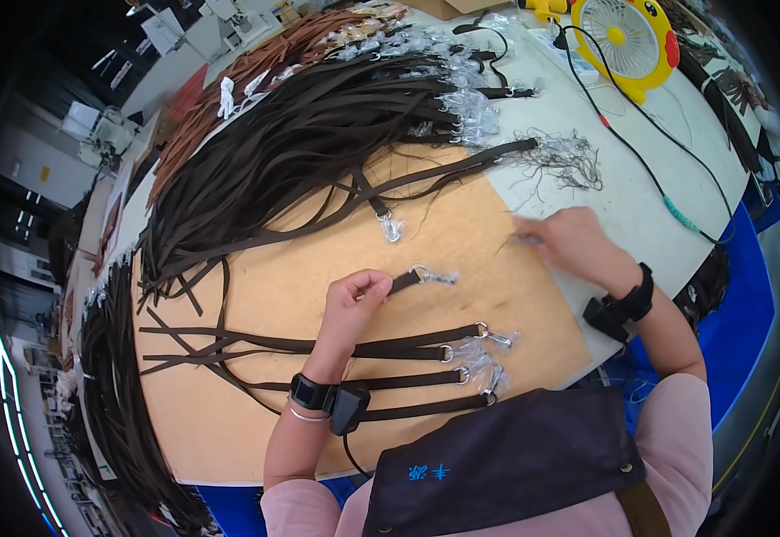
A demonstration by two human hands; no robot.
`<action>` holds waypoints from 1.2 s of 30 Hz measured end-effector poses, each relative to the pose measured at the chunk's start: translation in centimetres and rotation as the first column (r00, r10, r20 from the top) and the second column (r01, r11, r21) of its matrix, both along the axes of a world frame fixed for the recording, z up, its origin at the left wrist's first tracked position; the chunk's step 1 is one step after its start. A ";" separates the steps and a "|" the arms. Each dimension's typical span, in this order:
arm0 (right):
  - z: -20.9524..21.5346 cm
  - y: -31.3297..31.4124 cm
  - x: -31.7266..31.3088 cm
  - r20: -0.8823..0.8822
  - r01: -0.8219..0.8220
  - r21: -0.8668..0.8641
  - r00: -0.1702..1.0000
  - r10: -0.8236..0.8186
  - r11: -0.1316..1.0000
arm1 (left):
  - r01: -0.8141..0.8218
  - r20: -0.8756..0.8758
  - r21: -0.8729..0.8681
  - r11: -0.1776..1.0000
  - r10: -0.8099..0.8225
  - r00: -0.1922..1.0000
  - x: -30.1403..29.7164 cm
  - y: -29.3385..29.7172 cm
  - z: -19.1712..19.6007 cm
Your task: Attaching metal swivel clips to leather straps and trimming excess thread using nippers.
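Observation:
My left hand (pixel 354 300) pinches a dark brown strap (pixel 405 282) near its end. A metal ring and snap hook (pixel 435 277) in clear plastic stick out to the right of the fingers. Off to the right, above the board's edge, my right hand (pixel 578 246) is closed, its fingertips slightly blurred. Thin dark threads (pixel 504 242) show at those fingertips; whatever else they hold I cannot make out. Below my left hand several finished-looking straps (pixel 417 353) lie side by side, their plastic-wrapped hooks (pixel 488 371) pointing right.
A large heap of dark straps (pixel 318 125) covers the far part of the tan board (pixel 462 313). One strap with a hook (pixel 391 227) lies by it. A tangle of loose threads (pixel 569 163), a yellow fan (pixel 618 40) and a black cable (pixel 627 148) are at the far right.

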State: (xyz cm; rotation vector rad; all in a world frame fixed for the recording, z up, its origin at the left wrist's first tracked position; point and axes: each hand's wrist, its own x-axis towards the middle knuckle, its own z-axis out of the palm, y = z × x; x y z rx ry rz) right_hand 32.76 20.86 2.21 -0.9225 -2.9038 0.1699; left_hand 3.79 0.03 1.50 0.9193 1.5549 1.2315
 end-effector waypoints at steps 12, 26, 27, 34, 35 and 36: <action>1.1 5.2 -3.9 -0.452 -0.004 0.072 0.891 0.037 0.997 | 0.184 -0.982 0.129 0.974 0.099 0.162 -6.6 4.5 3.9; 2.0 7.2 -8.5 -0.438 -0.038 0.068 0.897 0.064 0.997 | 0.286 -0.976 0.187 0.940 0.146 0.158 -10.4 2.1 8.0; 2.0 7.6 -7.5 -0.480 -0.016 0.252 0.866 0.139 0.968 | 0.338 -0.981 0.183 0.923 0.151 0.120 -9.9 1.4 9.8; 5.4 4.8 -3.0 -0.548 0.148 0.441 0.825 0.135 0.885 | 0.016 -0.972 0.220 0.975 0.221 -0.085 -17.7 -11.3 16.7; 5.3 3.9 -3.2 -0.533 0.105 0.447 0.829 0.171 0.888 | -0.001 -0.953 0.251 0.968 0.247 -0.177 -18.9 -13.6 16.9; 5.1 3.1 -3.5 -0.519 0.055 0.452 0.828 0.213 0.890 | -0.083 -0.962 0.213 0.974 0.193 -0.194 -19.2 -15.7 17.4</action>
